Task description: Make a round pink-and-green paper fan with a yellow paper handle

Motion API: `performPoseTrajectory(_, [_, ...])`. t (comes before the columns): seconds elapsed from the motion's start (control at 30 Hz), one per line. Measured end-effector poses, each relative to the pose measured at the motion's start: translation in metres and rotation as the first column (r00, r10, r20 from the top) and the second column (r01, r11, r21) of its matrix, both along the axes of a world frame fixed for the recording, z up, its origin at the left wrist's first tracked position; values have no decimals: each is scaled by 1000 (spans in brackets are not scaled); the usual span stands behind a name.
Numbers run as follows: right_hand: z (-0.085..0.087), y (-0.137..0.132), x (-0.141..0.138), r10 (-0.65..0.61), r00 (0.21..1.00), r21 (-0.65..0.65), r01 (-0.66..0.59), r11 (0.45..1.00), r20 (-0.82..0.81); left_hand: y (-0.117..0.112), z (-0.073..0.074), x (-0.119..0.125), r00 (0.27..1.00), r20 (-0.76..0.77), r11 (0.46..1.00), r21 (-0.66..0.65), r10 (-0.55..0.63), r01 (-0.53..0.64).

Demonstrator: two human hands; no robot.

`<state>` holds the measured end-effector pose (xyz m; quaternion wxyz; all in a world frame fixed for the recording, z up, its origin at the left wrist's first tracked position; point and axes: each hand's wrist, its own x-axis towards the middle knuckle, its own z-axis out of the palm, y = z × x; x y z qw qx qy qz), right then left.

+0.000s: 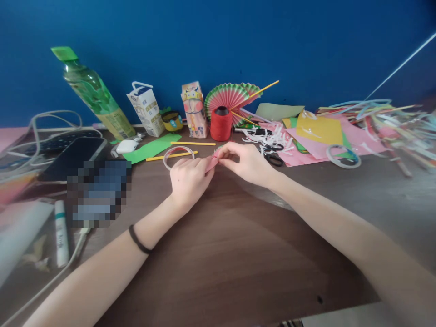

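My left hand (189, 181) is closed around a small pink-and-green folded paper (213, 161), which looks pleated. The thumb and fingers of my right hand (243, 161) pinch the same paper at its far end. Most of the paper is hidden by my fingers. Just beyond my hands stands a red thread spool (220, 125). A roll of clear tape (169, 156) and two yellow sticks (193, 143) lie beside my left hand. Behind the spool is an opened pleated paper fan (226, 97) in pink and green.
Along the blue wall stand a green bottle (98, 95), a milk carton (146, 111) and a drink box (194, 109). Scissors (274, 159), paper scraps (269, 138) and coloured sheets (320, 129) lie right. Phones (73, 159), a marker (61, 234) and cables are on the left.
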<state>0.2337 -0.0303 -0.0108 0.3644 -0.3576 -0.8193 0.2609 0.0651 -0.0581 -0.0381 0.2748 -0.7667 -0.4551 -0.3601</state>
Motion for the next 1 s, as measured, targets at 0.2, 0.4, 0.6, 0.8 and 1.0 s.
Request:
performPoseTrajectory(0.2, [0,-1,0,-32,998,32,30,999,53,0,-1,-1,999,-36,1000,-17,18,-19])
performPoseTrajectory(0.4, [-2,-1,-1,-50,997,57,46,997,66,1,-1,0,999,-42,999,39,2,0])
performPoseTrajectory(0.6, [-2,-2,-2,-66,995,71,61,996,74,0,-1,-1,998,-56,1000,-17,18,-19])
performPoseTrajectory(0.8, [-2,-3,-2,-86,990,96,76,993,109,-1,0,-1,997,-75,999,-31,13,-16])
performPoseTrajectory(1.0, [-1,-3,-2,-89,988,97,77,992,129,0,-1,-1,995,-102,1000,6,-4,5])
